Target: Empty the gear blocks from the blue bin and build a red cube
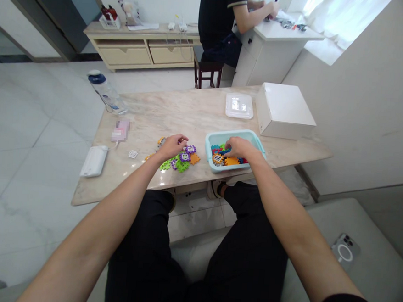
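My left hand [174,146] hovers over a loose pile of plastic gear-shaped building pieces on the table, its fingers loosely curved and apart, with no piece visible in it. The pile has green pieces [182,165], purple pieces with white grids [185,157] and an orange piece [194,159]. Reaching into a light blue plastic basket [209,144] is my right hand [239,147]. Its thumb and fingers are parted above the pieces inside, including an orange gear piece [232,161] and an orange piece with a white grid [218,158]. Its fingertips are partly hidden.
On the marble-patterned table [177,108] are a white box [287,106], a clear plastic container [239,106], a water bottle [107,94], a white device [94,161] with a cable and a small white grid piece [132,154]. A phone [346,251] lies on the sofa. Another person [220,23] sits beyond.
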Demonstrator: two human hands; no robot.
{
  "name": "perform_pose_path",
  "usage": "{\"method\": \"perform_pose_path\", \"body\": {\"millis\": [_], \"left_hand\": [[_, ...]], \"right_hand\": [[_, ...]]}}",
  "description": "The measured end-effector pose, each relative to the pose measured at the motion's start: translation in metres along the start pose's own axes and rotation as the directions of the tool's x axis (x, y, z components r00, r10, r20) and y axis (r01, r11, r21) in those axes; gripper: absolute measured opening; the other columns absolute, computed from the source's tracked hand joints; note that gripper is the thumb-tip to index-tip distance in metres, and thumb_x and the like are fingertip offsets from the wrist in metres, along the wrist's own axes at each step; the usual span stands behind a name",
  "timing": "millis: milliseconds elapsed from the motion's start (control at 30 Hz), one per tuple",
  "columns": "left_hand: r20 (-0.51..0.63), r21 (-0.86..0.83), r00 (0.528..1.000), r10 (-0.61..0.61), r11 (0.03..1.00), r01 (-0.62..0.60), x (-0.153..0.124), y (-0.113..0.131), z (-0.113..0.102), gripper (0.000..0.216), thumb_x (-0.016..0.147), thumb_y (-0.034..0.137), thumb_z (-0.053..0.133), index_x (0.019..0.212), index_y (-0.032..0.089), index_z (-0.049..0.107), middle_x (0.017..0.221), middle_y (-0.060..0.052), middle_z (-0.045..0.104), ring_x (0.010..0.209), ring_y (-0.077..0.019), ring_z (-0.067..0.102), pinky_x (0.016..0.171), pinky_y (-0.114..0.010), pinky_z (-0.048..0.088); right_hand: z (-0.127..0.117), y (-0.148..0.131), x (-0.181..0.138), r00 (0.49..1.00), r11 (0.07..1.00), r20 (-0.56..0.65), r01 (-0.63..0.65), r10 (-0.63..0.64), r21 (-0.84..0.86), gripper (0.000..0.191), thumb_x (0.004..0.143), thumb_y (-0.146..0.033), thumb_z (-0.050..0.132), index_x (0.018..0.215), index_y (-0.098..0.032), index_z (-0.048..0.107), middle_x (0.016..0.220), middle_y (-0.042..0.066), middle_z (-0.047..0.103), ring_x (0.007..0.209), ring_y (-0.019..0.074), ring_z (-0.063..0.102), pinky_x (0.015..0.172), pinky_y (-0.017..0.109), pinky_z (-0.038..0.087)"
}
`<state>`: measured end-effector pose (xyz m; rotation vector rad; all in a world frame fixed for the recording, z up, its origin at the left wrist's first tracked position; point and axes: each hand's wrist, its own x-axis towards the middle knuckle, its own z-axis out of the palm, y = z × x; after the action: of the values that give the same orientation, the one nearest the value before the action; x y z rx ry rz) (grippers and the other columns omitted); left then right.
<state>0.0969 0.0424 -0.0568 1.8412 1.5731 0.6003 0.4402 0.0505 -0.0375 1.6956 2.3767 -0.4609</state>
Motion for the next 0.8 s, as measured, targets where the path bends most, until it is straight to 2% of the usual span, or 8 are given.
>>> {"method": "perform_pose_path", "body": {"millis": [267, 533, 667, 800], "left_hand": [[0.003, 0.031, 1.000, 0.025, 0.999, -0.025, 0.000, -0.001, 0.000, 0.028, 0.095, 0.035, 0.063, 0.112, 0.019, 0.079, 0.106, -0.010, 0.085, 0.093, -0.0249, 0.079, 0.088, -0.034, 0.059], [0.011, 0.004, 0.999, 0.042, 0.999, -0.042, 0.000, -0.009, 0.000, 0.030, 0.094, 0.038, 0.062, 0.111, 0.019, 0.079, 0.101, -0.009, 0.085, 0.087, -0.0248, 0.079, 0.083, -0.034, 0.059], [0.024, -0.016, 0.999, 0.030, 0.999, -0.030, 0.000, -0.009, 0.001, 0.032, 0.094, 0.038, 0.061, 0.111, 0.019, 0.079, 0.102, -0.009, 0.085, 0.086, -0.0243, 0.079, 0.084, -0.034, 0.060], [0.039, -0.001, 0.999, 0.006, 1.000, -0.006, 0.000, -0.008, 0.002, 0.033, 0.095, 0.039, 0.060, 0.114, 0.020, 0.080, 0.103, -0.008, 0.085, 0.090, -0.0243, 0.079, 0.087, -0.034, 0.060]], "right_hand": [[0.005, 0.004, 0.004, 0.999, 1.000, -0.047, -0.001, 0.001, -0.014, 0.037, 0.092, -0.045, 0.090, 0.122, -0.024, 0.085, 0.129, 0.012, 0.082, 0.112, 0.0290, 0.078, 0.087, 0.030, 0.056], [0.004, -0.001, 0.006, 0.994, 0.994, 0.000, 0.109, -0.109, -0.027, 0.041, 0.085, -0.042, 0.095, 0.122, -0.025, 0.088, 0.132, 0.011, 0.081, 0.117, 0.0300, 0.075, 0.089, 0.028, 0.056], [0.005, -0.006, 0.006, 0.996, 0.995, -0.010, 0.084, -0.085, -0.045, 0.038, 0.084, -0.036, 0.094, 0.119, -0.024, 0.088, 0.129, 0.011, 0.082, 0.113, 0.0287, 0.076, 0.090, 0.027, 0.057], [0.005, -0.008, 0.006, 0.998, 0.997, 0.001, 0.061, -0.061, -0.040, 0.041, 0.084, -0.037, 0.093, 0.121, -0.023, 0.087, 0.132, 0.012, 0.081, 0.116, 0.0292, 0.076, 0.090, 0.028, 0.058]]}}
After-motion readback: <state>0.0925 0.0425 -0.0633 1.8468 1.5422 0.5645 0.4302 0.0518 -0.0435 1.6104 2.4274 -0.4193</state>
